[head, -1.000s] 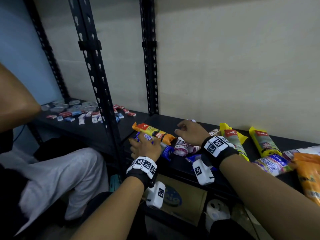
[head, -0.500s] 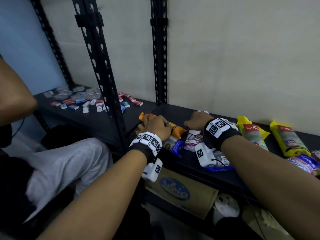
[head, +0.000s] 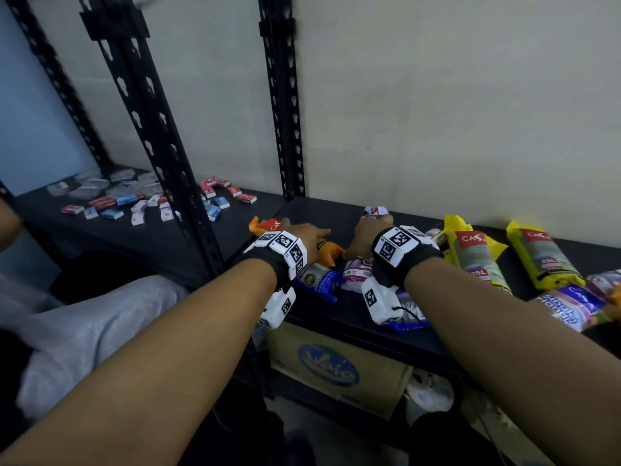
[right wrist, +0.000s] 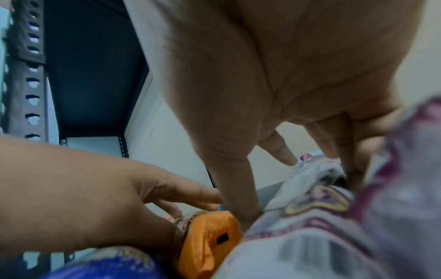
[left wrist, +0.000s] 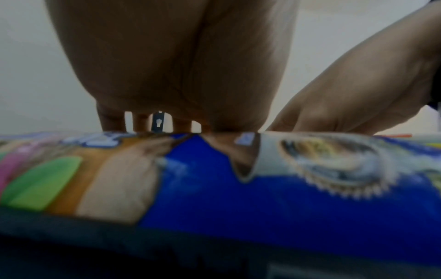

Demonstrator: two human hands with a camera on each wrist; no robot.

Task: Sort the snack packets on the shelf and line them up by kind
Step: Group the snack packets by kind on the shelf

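Note:
Snack packets lie jumbled on the black shelf (head: 336, 210). My left hand (head: 311, 235) lies over an orange packet (head: 268, 226), with its fingers curled down the far side and its thumb on the near side. In the right wrist view the packet's orange end (right wrist: 210, 243) sticks out under that hand. My right hand (head: 368, 232) grips a white and maroon packet (head: 358, 269), with the thumb (right wrist: 238, 203) on the near side and the fingers (right wrist: 346, 160) on the far side. A blue packet (left wrist: 262, 198) lies just in front of the left hand.
Two yellow packets (head: 470, 253) (head: 541, 253) lie to the right, and a white and blue one (head: 571, 304) nearer the front edge. Black uprights (head: 154, 129) (head: 285, 129) flank the shelf bay. Small red and blue boxes (head: 215, 196) are scattered on the left shelf. A cardboard box (head: 336, 364) sits below.
My left hand has left the blue packet and moved back onto the orange one. My right hand has slid further back along the white and maroon packet.

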